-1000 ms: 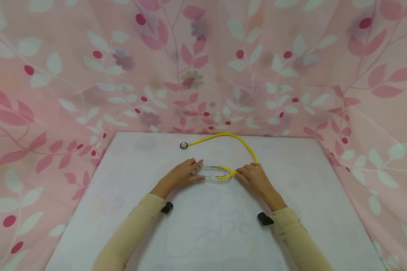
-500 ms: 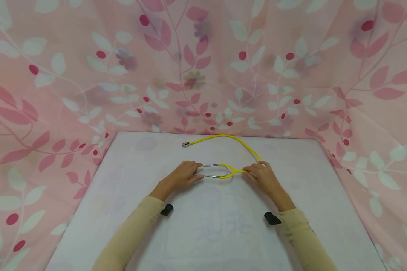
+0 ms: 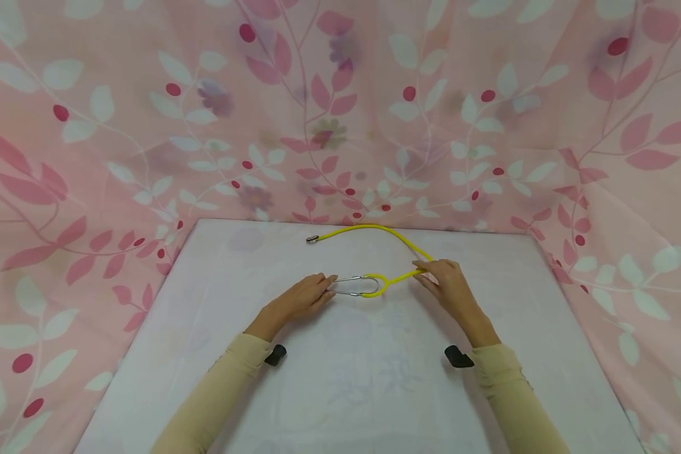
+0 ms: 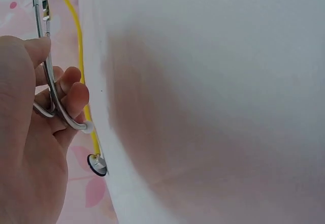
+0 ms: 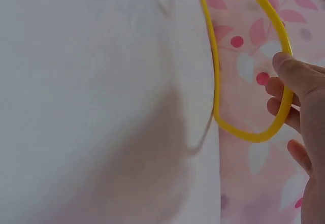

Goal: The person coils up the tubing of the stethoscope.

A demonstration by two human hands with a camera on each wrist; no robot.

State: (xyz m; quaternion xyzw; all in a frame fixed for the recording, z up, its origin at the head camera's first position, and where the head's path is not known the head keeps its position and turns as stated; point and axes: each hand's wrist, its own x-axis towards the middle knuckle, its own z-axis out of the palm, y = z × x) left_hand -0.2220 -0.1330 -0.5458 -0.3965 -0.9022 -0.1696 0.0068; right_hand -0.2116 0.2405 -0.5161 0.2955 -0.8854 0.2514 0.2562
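A stethoscope [image 3: 378, 225] with yellow tubing and metal ear tubes lies partly on the white table, its middle raised between the two hands. The left hand [image 3: 303, 297] grips the metal ear tubes [image 4: 50, 71] near their ends; one white eartip [image 4: 88, 127] pokes out past the fingers. On the other side, the right hand [image 3: 449, 287] pinches the yellow tubing [image 5: 287, 94] between thumb and fingers, past the Y-shaped fork. From there the tube curves round the back to the round chest piece [image 3: 312, 239], which is near the table's far edge at left of centre.
The white-covered table [image 3: 369, 384] reaches up to a pink leaf-patterned curtain [image 3: 340, 113] at the back and sides. A black wrist camera [image 3: 275, 355] sits below the left wrist, and another black camera [image 3: 459, 356] below the right.
The right hand has moved right and then slightly away, along the tubing, leaving more tube showing beside the fork. The chest piece has tipped edge-on. The left hand has barely shifted.
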